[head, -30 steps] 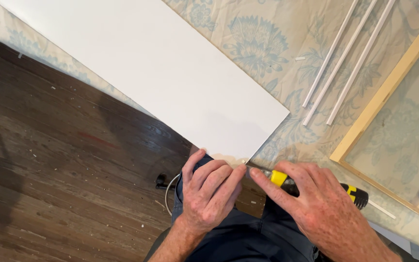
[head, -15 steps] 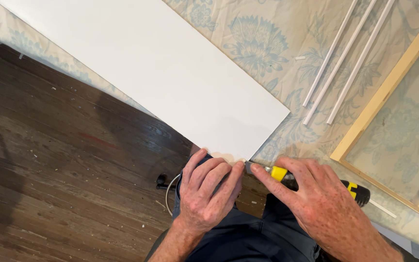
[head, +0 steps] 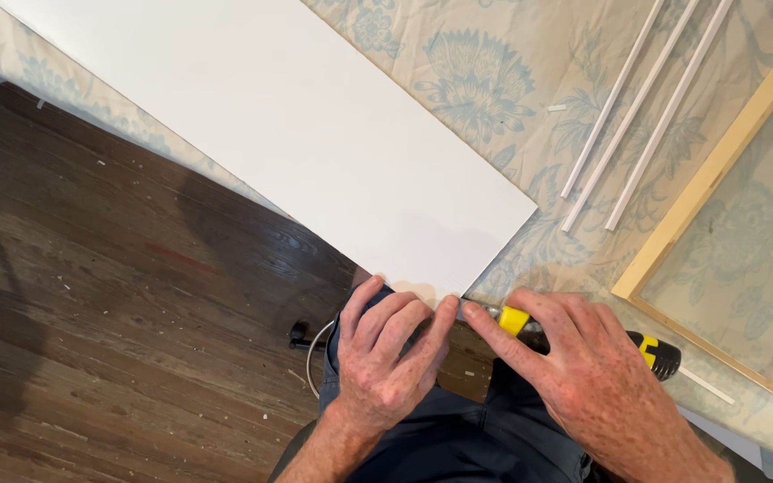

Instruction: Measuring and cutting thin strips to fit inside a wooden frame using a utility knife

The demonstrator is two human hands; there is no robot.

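White board [head: 315, 152]: large flat panel lying diagonally on a counter draped in a blue-flowered cloth [head: 485, 80], its near corner reaching the counter edge above the dark wooden floor [head: 91, 340]. Left hand [head: 386, 358]: fingers spread and pressed at that near corner, apparently steadying it; it clasps nothing. Right hand [head: 583, 367]: just right of the corner, grip closed around a yellow-and-black tool [head: 530, 324] whose tip points at the corner, likely held low for control. Three white strips [head: 637, 116]: parallel, well right of the board, apart from it. Wooden frame [head: 709, 179]: beyond the strips, further right. Open room: bare cloth between board and strips; floor left of the board's long edge.
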